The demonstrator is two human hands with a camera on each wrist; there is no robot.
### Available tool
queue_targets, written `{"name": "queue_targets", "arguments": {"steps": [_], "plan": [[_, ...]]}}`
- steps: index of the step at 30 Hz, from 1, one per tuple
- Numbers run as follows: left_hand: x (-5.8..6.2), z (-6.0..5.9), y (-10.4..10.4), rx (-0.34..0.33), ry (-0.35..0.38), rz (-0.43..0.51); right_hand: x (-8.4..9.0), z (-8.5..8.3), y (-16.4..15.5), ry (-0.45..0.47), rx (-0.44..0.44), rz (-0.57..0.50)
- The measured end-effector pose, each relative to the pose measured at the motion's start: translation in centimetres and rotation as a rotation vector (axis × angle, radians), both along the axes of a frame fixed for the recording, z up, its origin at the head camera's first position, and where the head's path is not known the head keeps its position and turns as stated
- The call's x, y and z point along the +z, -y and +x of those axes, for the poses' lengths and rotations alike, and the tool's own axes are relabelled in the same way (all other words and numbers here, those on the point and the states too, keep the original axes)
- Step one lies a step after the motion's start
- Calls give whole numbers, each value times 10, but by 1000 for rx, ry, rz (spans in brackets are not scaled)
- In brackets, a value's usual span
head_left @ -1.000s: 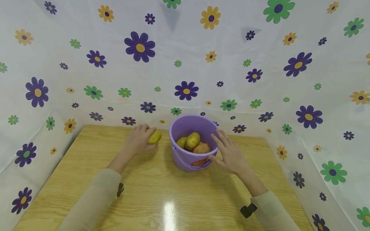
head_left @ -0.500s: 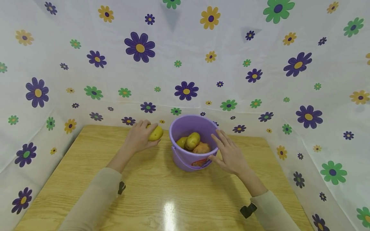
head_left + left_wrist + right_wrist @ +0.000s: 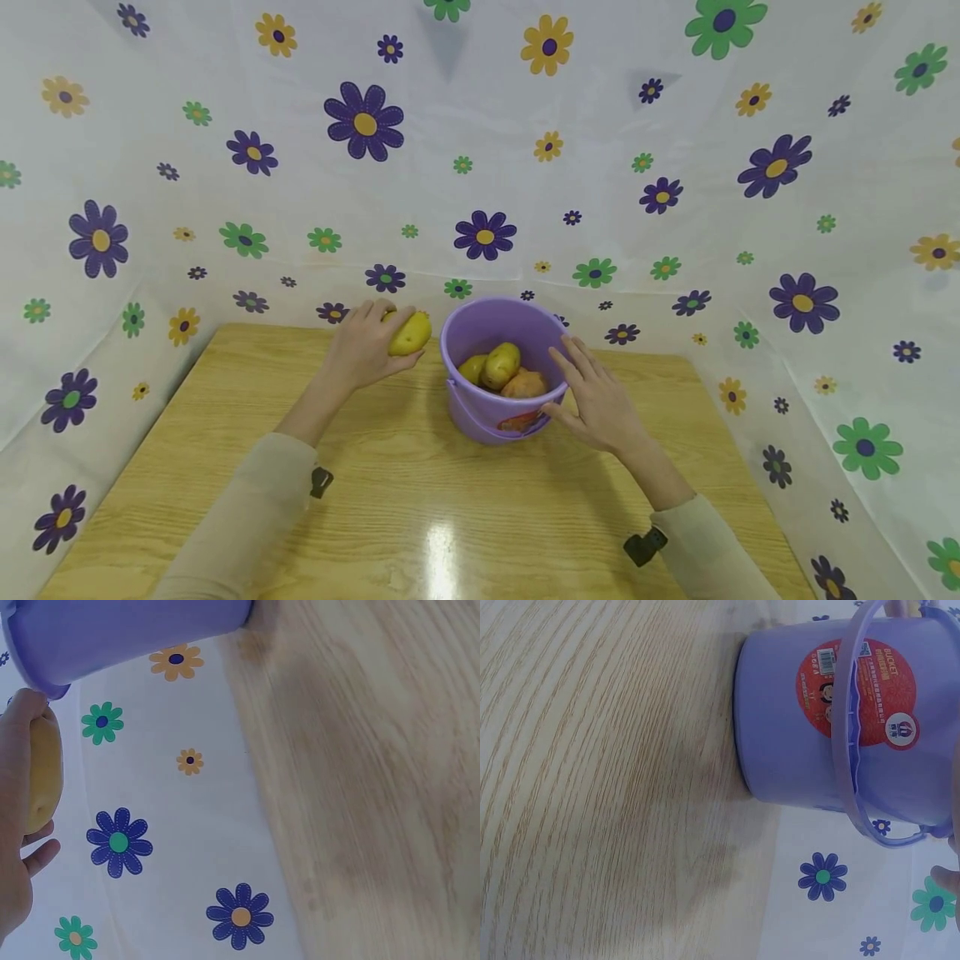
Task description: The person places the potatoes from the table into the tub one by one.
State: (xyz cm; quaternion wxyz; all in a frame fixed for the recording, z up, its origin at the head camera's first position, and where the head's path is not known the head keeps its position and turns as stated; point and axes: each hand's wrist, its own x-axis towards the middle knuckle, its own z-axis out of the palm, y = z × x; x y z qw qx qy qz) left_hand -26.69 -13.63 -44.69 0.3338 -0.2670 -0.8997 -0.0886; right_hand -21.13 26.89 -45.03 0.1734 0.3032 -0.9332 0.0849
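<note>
My left hand grips a yellow potato between thumb and fingers, raised above the table just left of a purple bucket. In the left wrist view the potato shows beside the fingers, close to the bucket's rim. Inside the bucket lie yellow potatoes and a browner, orange-tinted lump. With its fingers fairly straight, my right hand touches the right side of the bucket's rim. Only part of that hand shows at the edge of the right wrist view.
The bucket stands upright near the back of a wooden table. Its handle hangs down in front, across a red label. A white cloth with flowers rises behind the table and along both sides.
My left hand has lifted the potato off the table area and brought it slightly up and right, nearer the bucket. The right hand and the bucket have stayed put.
</note>
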Motion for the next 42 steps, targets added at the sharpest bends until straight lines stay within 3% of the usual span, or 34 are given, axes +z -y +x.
{"name": "queue_targets", "arguments": {"steps": [8,19,30,37,42], "plan": [[9,1,-4,11,3,17,1,0,0,5,3,-2],[23,4,-11,3,-50,34,1,0,0,5,2,-8],[37,6,-23,-41,-9,47,1,0,0,4,4,-5],[47,8,-34,-54,-2,-5,0,-1,0,-6,0,-4],[52,8,-42,-67,75,-36,-1,-2,-1,-8,-4,0]]}}
